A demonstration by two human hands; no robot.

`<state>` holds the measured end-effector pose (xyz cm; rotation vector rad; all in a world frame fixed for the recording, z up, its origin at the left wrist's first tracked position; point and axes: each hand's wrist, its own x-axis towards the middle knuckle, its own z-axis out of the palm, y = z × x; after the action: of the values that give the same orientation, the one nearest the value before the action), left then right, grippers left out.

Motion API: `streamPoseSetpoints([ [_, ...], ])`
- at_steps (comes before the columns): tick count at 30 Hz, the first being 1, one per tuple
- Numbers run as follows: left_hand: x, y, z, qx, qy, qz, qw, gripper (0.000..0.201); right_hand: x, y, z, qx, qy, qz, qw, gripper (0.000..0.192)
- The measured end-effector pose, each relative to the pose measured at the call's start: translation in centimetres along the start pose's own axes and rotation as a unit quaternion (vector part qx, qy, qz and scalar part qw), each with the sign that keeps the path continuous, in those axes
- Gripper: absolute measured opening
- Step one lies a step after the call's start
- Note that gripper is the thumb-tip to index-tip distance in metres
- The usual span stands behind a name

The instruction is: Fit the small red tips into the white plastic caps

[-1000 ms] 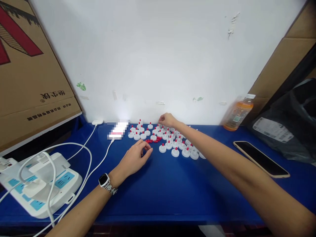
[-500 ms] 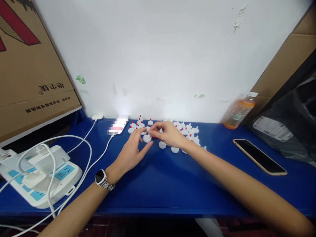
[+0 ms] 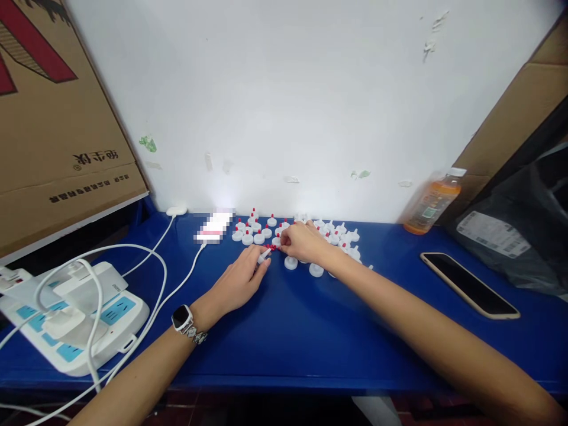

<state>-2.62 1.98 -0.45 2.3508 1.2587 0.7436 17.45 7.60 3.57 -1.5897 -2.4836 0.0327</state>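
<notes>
My left hand (image 3: 242, 277) grips a white nozzle cap (image 3: 263, 256) between thumb and fingers, its pointed spout tilted up to the right. Just past that spout lies a small cluster of red tips (image 3: 271, 247) on the blue table. My right hand (image 3: 306, 241) reaches down at the right side of this cluster, fingers pinched together; whatever is between them is too small to make out. Behind the hands stand several white caps with red tips (image 3: 247, 238). Right of them, partly hidden by my right hand, are more white caps (image 3: 354, 251), many with bare spouts.
A lit phone (image 3: 215, 226) on a charging cable lies at the back left. Nearer left is a white power strip (image 3: 128, 340) with looped cables. On the right are a dark-screened phone (image 3: 470, 285), an orange drink bottle (image 3: 432, 204) and a dark plastic bag (image 3: 523, 236). A white wall (image 3: 284, 106) rises behind.
My hands were together over a white cap and have moved apart. My left hand has come slightly nearer with a nozzle cap tilted in it; my right has shifted right, down to the red tips.
</notes>
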Motion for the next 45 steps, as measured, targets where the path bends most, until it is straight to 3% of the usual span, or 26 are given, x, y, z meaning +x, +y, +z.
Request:
streamPoseSetpoints([
  [5,0.0,0.0,-0.1,0.000,0.004,-0.006,1.000,0.034,1.0,-0.4,-0.2,-0.004,-0.045,0.026,0.999,0.005],
  [9,0.0,0.1,-0.1,-0.002,-0.001,-0.006,1.000,0.034,1.4,-0.2,-0.2,0.000,-0.048,0.021,0.999,0.010],
  [12,0.0,0.0,-0.2,-0.008,-0.002,-0.012,1.000,0.035,0.9,0.2,-0.5,0.025,-0.015,0.012,1.000,0.010],
  [14,0.0,0.0,-0.2,-0.015,0.000,-0.015,1.000,0.035,0.0,0.4,-0.8,0.112,0.036,0.003,0.993,0.009],
  [16,0.0,0.1,-0.1,-0.026,0.005,-0.012,1.000,0.035,-1.1,0.4,-0.7,0.244,0.087,-0.002,0.966,0.006],
  [19,-0.1,0.5,-0.1,-0.042,0.013,0.002,0.999,0.038,-2.8,-0.3,0.3,0.423,0.134,0.001,0.896,0.009],
  [22,-0.4,1.1,0.0,-0.043,0.027,0.016,0.999,0.043,-4.0,-1.5,1.8,0.554,0.152,0.006,0.819,0.023],
  [24,-0.6,1.3,0.0,-0.038,0.033,0.025,0.998,0.046,-4.4,-2.2,2.4,0.606,0.148,0.004,0.781,0.028],
  [28,-0.7,1.2,0.0,-0.030,0.028,0.046,0.998,0.049,-4.8,-3.0,2.6,0.638,0.146,-0.001,0.756,0.030],
  [33,-0.6,1.4,0.1,-0.011,0.045,0.057,0.997,0.055,-5.0,-3.8,2.6,0.676,0.193,0.045,0.710,0.033],
  [40,-0.4,1.3,1.0,-0.065,0.088,0.053,0.993,0.062,-5.3,-5.4,3.5,0.640,0.291,0.042,0.710,0.028],
  [45,-0.6,0.7,0.7,-0.108,0.096,0.039,0.989,0.064,-5.2,-6.5,3.2,0.611,0.294,0.022,0.734,0.025],
])
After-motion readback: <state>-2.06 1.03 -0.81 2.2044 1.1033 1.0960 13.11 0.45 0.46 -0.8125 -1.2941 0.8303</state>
